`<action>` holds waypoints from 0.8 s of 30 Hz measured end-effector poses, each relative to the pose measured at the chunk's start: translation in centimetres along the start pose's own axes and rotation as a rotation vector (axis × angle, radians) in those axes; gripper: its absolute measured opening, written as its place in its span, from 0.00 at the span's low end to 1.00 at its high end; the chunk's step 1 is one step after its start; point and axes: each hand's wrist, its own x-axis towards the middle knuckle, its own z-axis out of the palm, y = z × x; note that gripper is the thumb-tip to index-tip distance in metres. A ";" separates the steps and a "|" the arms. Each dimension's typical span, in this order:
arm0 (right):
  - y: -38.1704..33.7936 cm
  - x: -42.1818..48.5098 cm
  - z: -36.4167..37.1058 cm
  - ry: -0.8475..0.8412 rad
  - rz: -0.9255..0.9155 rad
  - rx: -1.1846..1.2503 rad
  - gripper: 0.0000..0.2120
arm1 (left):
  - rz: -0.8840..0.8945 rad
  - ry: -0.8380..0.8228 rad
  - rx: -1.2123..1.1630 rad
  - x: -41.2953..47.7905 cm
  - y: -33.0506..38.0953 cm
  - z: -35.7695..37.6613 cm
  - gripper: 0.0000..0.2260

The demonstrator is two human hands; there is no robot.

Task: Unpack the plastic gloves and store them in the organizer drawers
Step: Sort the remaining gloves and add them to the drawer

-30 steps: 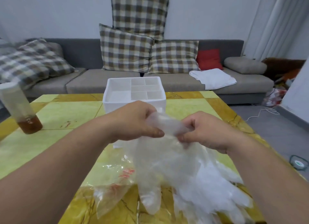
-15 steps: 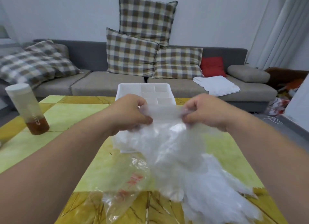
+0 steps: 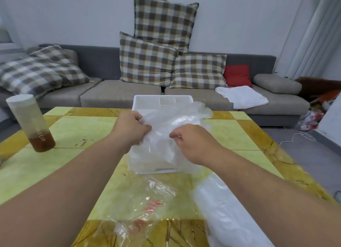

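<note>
**Both hands pinch a wad of gloves over the organizer**

The left hand (image 3: pixel 129 130) and right hand (image 3: pixel 191 143) each have a closed grip on the plastic gloves (image 3: pixel 166 123), with thumb and curled fingers pinching the film from opposite sides. The wad is thin, cloudy-clear and crinkled. It hangs above the white organizer (image 3: pixel 147 101) at the middle of the table (image 3: pixel 73 128) and covers most of it. Its long axis runs from the near edge toward the far edge, and its loose end flares toward the far right corner. Which end holds the cuffs cannot be told.

The organizer is a rigid, matte, rectangular plastic box. Its square compartments show only at the far end, and one straight bottom edge shows on the near side.

A crumpled clear bag (image 3: pixel 147 206) with red print lies flat toward the near edge. Just beside it on the right is a long white heap of more gloves (image 3: pixel 221 215), stretched toward the near right corner and partly under the right forearm. A cylindrical bottle (image 3: pixel 31 121) with brown liquid at its bottom stands near the left edge. The table top is glossy, with yellow and green marbled squares.
</note>
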 end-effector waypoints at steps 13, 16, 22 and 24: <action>0.8 2.8 1.5 -0.250 0.020 -0.101 0.23 | 0.097 -0.041 0.395 0.7 0.2 0.2 0.11; 0.6 2.8 1.4 -0.280 0.010 -0.099 0.24 | 0.122 0.097 0.426 0.8 0.2 -0.4 0.07; 0.9 3.7 1.5 -0.311 -0.018 -0.102 0.22 | 0.213 0.267 0.548 -0.3 0.3 -0.6 0.09; 1.1 3.9 1.7 -0.321 -0.027 -0.077 0.19 | 0.444 0.315 0.526 -1.8 1.0 -0.1 0.09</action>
